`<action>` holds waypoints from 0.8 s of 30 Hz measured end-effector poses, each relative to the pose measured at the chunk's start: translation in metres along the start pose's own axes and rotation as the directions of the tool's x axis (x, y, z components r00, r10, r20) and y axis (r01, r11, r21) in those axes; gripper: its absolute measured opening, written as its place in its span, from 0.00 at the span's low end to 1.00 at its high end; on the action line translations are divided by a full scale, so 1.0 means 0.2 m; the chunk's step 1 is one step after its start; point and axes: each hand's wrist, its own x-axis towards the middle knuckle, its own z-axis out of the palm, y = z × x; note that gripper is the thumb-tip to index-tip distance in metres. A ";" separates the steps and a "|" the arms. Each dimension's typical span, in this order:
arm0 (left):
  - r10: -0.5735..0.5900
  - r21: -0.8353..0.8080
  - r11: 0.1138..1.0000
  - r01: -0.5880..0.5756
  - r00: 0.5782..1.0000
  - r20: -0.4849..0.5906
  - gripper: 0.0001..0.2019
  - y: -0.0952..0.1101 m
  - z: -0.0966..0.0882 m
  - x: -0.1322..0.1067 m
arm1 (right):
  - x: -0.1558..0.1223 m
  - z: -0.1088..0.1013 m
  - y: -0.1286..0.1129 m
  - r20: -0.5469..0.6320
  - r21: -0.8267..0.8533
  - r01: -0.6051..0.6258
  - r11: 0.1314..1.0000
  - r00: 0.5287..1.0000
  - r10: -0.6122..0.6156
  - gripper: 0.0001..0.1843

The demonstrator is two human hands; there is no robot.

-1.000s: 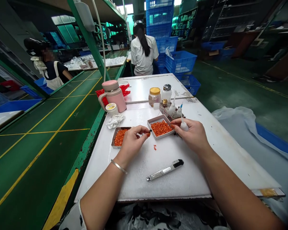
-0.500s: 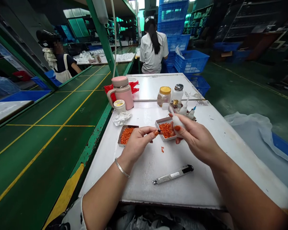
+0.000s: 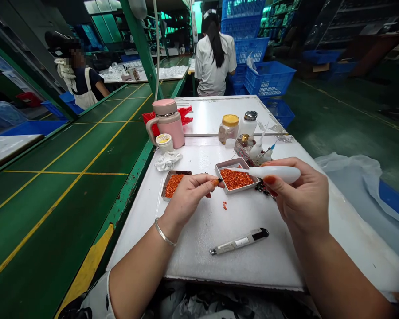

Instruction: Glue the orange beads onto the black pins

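Right hand (image 3: pixel 302 195) has swung a squeeze bottle (image 3: pixel 275 174) over the orange-filled tray (image 3: pixel 226 163).

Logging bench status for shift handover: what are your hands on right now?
Right hand: white squeeze bottle, nozzle over tray of orange granules. Left hand: small dark piece pinched at its edge. Loose granules on the board.

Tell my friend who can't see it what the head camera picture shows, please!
A person's left hand pinches a tiny dark piece while the right hand holds a white squeeze bottle, its tip over a shallow tray of orange bits. A second tray and a pink mug sit on the white table.
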 end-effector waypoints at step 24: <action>-0.001 -0.013 1.000 0.001 1.000 0.002 0.11 -0.01 0.01 -0.01 | -0.05 0.04 -0.03 -0.051 -0.140 0.255 0.957 0.963 -0.264 0.09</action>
